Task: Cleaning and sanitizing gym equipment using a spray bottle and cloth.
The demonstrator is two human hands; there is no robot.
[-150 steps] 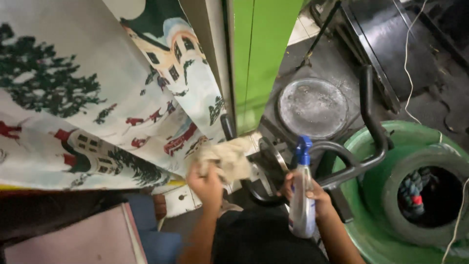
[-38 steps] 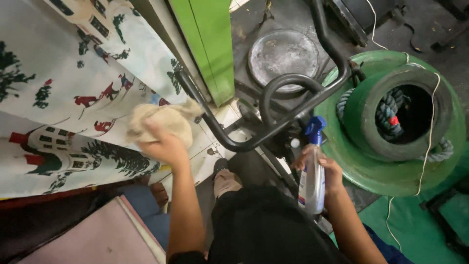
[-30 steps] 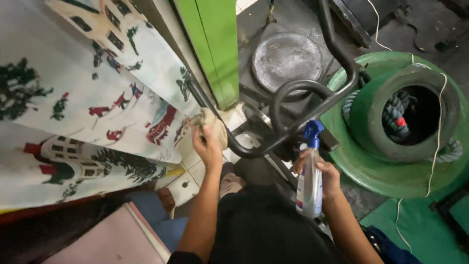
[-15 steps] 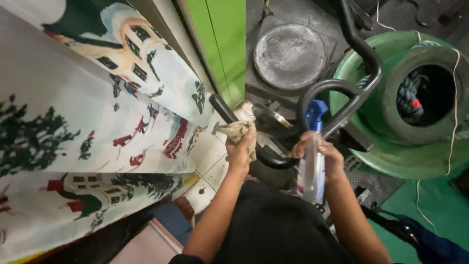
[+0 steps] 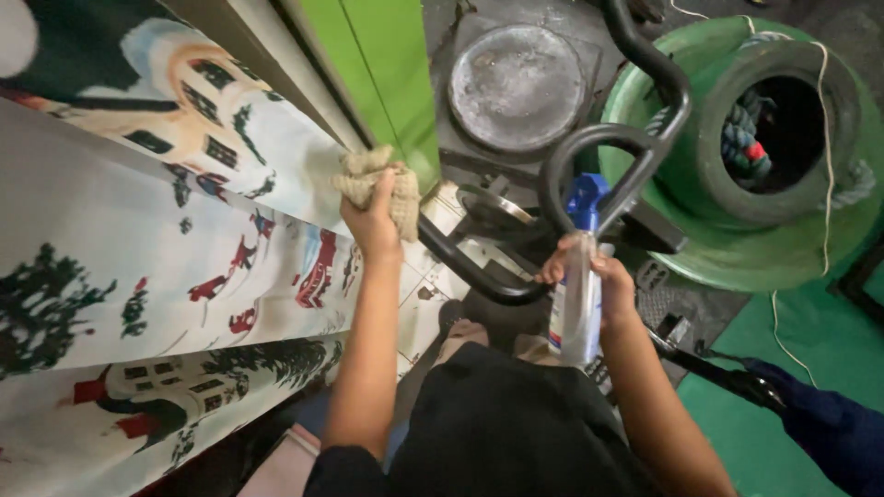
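Note:
My left hand [image 5: 370, 219] grips a crumpled beige cloth [image 5: 378, 177] and presses it on the left end of a black curved handlebar [image 5: 589, 152] of an exercise machine. My right hand [image 5: 603, 276] holds a clear spray bottle [image 5: 575, 304] with a blue trigger head upright, just below the bar's loop. The bar runs from the cloth down under my hands and loops up to the right.
A printed cloth with houses and trees [image 5: 138, 267] hangs on the left beside a green panel [image 5: 391, 74]. A round grey metal disc [image 5: 516, 85] lies beyond the bar. A green tub holding a tyre [image 5: 783, 120] with rope stands at the right.
My left hand with the cloth has slid up along the bar toward its left end. The spray bottle stays upright in my right hand, and the view has shifted closer.

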